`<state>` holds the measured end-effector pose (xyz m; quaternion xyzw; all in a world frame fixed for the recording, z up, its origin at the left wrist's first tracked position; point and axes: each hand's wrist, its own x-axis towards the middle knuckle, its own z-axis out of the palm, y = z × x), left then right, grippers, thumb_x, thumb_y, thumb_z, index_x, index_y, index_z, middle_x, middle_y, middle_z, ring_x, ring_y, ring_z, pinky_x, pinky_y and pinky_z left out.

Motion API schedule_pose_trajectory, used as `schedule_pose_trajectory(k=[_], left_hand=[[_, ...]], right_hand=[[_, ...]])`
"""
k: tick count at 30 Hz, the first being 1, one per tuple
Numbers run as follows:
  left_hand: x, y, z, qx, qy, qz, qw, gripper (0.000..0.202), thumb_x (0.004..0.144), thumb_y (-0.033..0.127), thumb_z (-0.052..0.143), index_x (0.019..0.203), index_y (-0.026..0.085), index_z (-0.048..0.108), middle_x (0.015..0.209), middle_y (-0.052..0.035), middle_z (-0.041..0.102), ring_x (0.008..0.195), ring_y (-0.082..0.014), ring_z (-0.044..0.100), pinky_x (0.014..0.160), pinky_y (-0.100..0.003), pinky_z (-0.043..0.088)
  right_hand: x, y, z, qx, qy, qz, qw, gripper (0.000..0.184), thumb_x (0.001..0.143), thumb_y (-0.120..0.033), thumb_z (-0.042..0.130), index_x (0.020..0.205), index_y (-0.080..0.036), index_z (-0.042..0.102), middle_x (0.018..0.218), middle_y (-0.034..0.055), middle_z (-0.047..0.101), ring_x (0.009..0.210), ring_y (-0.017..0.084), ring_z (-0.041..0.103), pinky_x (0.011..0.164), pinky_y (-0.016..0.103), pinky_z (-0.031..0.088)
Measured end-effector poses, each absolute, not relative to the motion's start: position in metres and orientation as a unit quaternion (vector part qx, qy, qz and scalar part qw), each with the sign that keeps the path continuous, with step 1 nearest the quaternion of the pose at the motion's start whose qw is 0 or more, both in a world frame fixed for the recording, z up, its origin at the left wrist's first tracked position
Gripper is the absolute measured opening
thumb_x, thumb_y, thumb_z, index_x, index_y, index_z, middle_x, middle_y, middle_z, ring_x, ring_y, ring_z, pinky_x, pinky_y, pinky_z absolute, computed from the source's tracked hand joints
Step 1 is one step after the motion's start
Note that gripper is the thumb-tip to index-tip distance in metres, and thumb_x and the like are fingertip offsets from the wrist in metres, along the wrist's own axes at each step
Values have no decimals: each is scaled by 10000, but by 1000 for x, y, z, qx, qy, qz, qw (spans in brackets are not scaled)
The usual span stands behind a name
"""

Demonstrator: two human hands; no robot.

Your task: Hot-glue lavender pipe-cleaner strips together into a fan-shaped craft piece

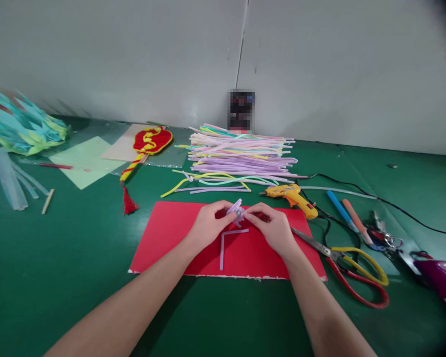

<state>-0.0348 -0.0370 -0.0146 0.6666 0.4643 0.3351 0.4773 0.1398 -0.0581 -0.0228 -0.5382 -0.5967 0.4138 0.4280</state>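
A small lilac pipe-cleaner piece point(237, 208), bent into several short loops, is held up over the red board point(163, 238). My left hand point(212, 223) pinches it from the left between thumb and fingers. From the right, my right hand point(271, 225) has its thumb and fingertips pressed together at the piece's edge; the exact spot of contact is too small to make out. Below the hands, a bent lilac pipe cleaner point(222, 250) lies on the board in an angled shape.
Behind the board lies a pile of pipe cleaners point(241, 158). A yellow glue gun point(295, 196), open scissors point(334, 255), blue and orange pens point(342, 210) and a purple tool point(438, 272) lie right. Left are a red-yellow fan ornament point(152, 141), green paper point(89, 161) and clear glue sticks point(9, 181).
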Motion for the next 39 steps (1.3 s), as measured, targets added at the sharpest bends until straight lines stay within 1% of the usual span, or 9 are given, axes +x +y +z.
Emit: schedule_pose_trajectory(k=[10,15,21,25,30,39], left_hand=[[-35,-36,-16,666,463,340,476,124,797,244,534,866,199,627,838,-3,667,790,-146,605,737,-260,446],[-35,-37,-15,664,464,330,484,136,801,263,534,876,204,629,851,-5,670,799,-150,609,737,-261,445],[-34,-37,-16,675,446,326,489,135,787,250,554,894,220,630,895,4,670,842,-151,604,770,-265,436],[-35,-37,-15,679,443,319,490,133,791,232,540,887,218,632,879,2,671,831,-151,606,762,-269,435],[-35,-37,-15,674,457,316,486,138,798,265,528,869,208,632,841,-2,670,788,-152,608,731,-269,438],[-35,-36,-18,667,466,317,487,152,792,282,531,883,209,628,831,-1,662,769,-151,609,712,-266,438]], right_hand=[[140,-59,-23,-539,-593,414,431,126,749,-325,613,777,-205,644,783,16,637,770,161,576,701,272,453],[139,-59,-24,-541,-580,435,426,217,737,-352,620,890,-201,642,855,38,658,776,172,591,681,279,473],[139,-57,-24,-548,-579,421,433,160,731,-339,625,805,-199,647,788,24,664,721,159,597,661,269,475],[139,-57,-24,-552,-575,417,437,160,731,-343,629,799,-200,644,786,21,662,715,154,596,656,265,474],[139,-57,-25,-556,-574,417,433,174,732,-353,628,816,-201,641,805,25,657,728,159,593,661,270,467],[139,-57,-25,-553,-577,416,434,164,747,-343,613,823,-201,643,820,25,659,752,160,595,688,273,463]])
